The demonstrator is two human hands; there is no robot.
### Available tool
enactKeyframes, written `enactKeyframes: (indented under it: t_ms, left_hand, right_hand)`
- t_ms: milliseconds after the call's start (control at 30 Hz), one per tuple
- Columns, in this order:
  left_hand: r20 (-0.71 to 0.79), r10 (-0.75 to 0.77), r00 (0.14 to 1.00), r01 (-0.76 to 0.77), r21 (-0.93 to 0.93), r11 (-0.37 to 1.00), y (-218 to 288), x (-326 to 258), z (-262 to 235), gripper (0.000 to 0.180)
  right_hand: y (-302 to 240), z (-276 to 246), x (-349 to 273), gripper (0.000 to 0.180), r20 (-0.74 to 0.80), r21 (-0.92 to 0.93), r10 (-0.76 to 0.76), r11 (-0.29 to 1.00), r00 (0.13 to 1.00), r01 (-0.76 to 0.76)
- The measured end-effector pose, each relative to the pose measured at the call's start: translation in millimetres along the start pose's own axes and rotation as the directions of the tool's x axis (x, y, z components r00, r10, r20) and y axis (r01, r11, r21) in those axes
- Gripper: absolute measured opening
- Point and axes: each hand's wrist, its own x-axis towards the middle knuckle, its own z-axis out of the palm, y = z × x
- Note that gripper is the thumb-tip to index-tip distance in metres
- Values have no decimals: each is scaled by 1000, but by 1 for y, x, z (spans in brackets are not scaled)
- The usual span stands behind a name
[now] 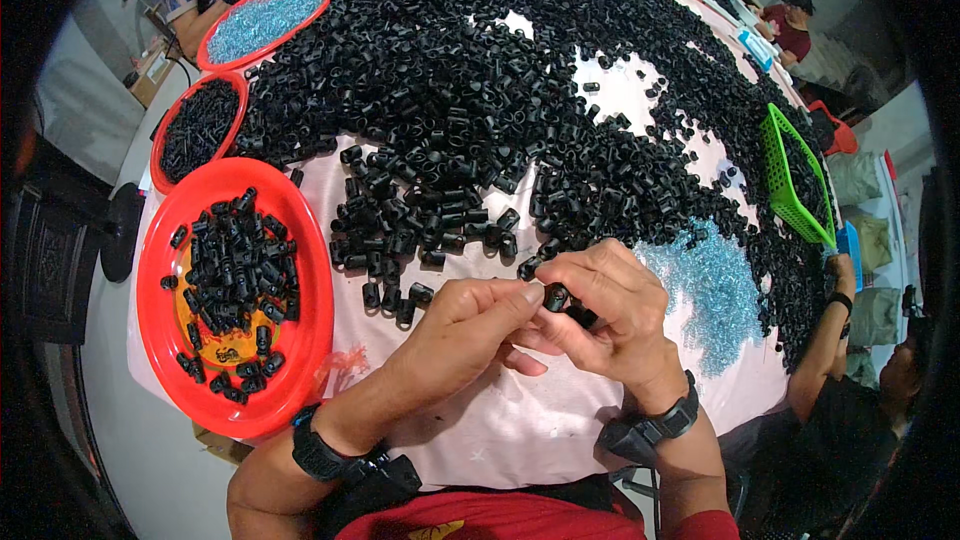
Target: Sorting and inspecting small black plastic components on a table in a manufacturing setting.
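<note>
In front of my body my two hands meet over the table. My right hand (622, 312) is closed, pinching a small black plastic cord lock (556, 297) between thumb and fingers. A second black piece (581, 316) shows lower in the same hand, partly hidden. My left hand (468, 325) is closed too, its thumb tip pressed against the cord lock's near side; its other fingers are partly hidden. Beyond my hands lies a wide heap of loose black cord lock parts (430, 90). To the left, a red oval tray (155, 310) holds many black cord locks.
A pile of tiny bluish springs (705, 300) lies to the right. Two red bowls stand back left, one with springs (265, 22), one with thin black parts (198, 130). A green basket (790, 190) is far right. Other people sit around the table, one person's arm (825, 340) nearby on the right.
</note>
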Motion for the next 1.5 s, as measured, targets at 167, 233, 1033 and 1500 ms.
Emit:
enactKeyframes:
  t_ms: [167, 233, 1033, 1500]
  left_hand:
    - [-45, -2, 999, 1, -37, 999, 5, -2, 4, 40]
    - [-81, 8, 997, -12, -43, 999, 8, -5, 3, 39]
    - [-180, 267, 947, -231, 198, 953, 6, -7, 1, 28]
    - [-100, 238, 966, -206, 259, 944, -11, -12, 5, 26]
  right_hand:
    - [5, 0, 0, 38, -66, 7, -10, 1000, 998, 11]
    - [3, -1, 0, 38, -61, 7, 24, 1000, 998, -24]
    - [-2, -4, 3, 36, -31, 40, 8, 999, 999, -7]
    - [-2, -2, -1, 64, -1, 51, -97, 994, 995, 97]
